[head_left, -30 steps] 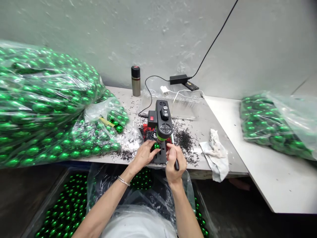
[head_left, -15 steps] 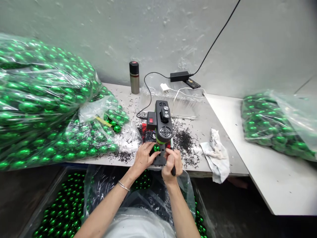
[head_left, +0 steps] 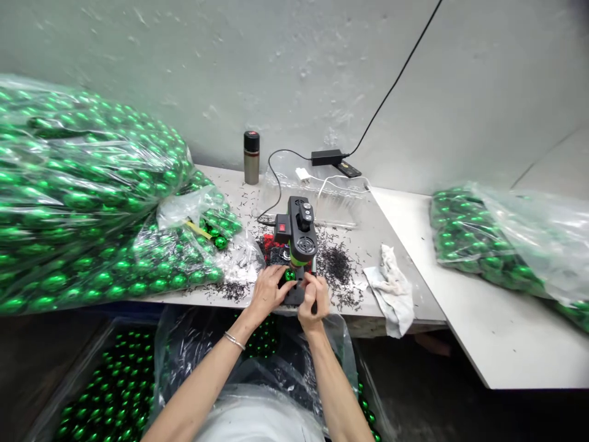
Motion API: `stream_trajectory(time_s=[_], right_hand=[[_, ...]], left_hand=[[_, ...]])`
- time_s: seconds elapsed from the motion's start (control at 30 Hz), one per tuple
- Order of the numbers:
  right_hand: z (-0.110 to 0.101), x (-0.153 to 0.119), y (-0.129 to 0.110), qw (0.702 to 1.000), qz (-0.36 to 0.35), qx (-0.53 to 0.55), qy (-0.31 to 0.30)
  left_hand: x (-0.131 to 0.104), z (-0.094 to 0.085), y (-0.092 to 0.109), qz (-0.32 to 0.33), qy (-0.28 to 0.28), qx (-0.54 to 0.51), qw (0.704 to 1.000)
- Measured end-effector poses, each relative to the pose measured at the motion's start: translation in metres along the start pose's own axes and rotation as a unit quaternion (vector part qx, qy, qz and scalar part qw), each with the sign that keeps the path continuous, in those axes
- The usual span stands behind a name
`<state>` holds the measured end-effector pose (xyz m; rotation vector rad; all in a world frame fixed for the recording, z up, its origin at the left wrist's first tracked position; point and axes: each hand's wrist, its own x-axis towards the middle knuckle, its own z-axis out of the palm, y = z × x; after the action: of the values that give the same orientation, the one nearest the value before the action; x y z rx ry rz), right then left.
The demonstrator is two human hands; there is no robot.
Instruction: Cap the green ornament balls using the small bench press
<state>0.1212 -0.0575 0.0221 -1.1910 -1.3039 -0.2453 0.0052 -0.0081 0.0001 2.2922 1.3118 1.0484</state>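
A shiny green ball (head_left: pixel 289 275) sits below the head of a small black machine (head_left: pixel 302 230) with round vent grilles and a red switch. My left hand (head_left: pixel 268 290) pinches this ball between thumb and fingers from the left side. Just right of the ball, my right hand (head_left: pixel 315 297) is closed around a slim tool with a black handle (head_left: pixel 314 308); its tip is too small to make out. Both hands are over the machine's black base plate (head_left: pixel 294 299) at the table's front edge.
Big clear bags of green balls (head_left: pixel 83 202) fill the left; another bag (head_left: pixel 478 233) lies on the right-hand board. Small black bits (head_left: pixel 338 265) litter the table. A rag (head_left: pixel 391 288), a flask (head_left: pixel 251 158) and a power adapter (head_left: pixel 326 157) are around the machine. More balls (head_left: pixel 110 387) lie below.
My right hand has moved slightly left, closer to the ball, with the tool still in it. My left hand keeps its pinch on the ball. The camera view has shifted a little.
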Motion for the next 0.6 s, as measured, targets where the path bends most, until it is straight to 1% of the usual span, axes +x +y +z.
stream_trajectory(time_s=[0.1,0.17,0.23,0.3,0.4,0.47,0.53,0.57,0.6], right_hand=[[-0.008,0.022,-0.019,0.999,0.052,0.018,0.003],[-0.016,0.044,-0.035,0.996,0.089,0.018,-0.019],[-0.025,0.065,-0.05,0.992,0.113,0.012,-0.053],[-0.032,0.079,-0.059,0.989,0.127,0.003,-0.08],[-0.034,0.08,-0.063,0.987,0.133,0.006,-0.087],[-0.032,0.072,-0.06,0.987,0.14,0.022,-0.079],[-0.029,0.065,-0.058,0.985,0.154,0.037,-0.071],[-0.028,0.062,-0.057,0.983,0.162,0.042,-0.068],[-0.027,0.06,-0.057,0.982,0.168,0.045,-0.068]], left_hand=[[0.002,0.001,0.001,-0.005,0.001,-0.007,1.0],[-0.001,0.001,0.003,-0.007,0.008,-0.019,1.0],[-0.011,-0.002,0.008,-0.006,0.018,-0.032,0.999],[-0.027,-0.007,0.011,-0.002,0.026,-0.035,0.999],[-0.052,-0.021,0.01,-0.008,0.039,-0.02,0.999],[-0.056,-0.035,0.001,-0.019,0.067,0.003,0.998],[-0.045,-0.052,-0.015,-0.036,0.111,0.04,0.992],[-0.035,-0.062,-0.024,-0.053,0.136,0.066,0.987],[-0.021,-0.071,-0.034,-0.075,0.149,0.095,0.981]])
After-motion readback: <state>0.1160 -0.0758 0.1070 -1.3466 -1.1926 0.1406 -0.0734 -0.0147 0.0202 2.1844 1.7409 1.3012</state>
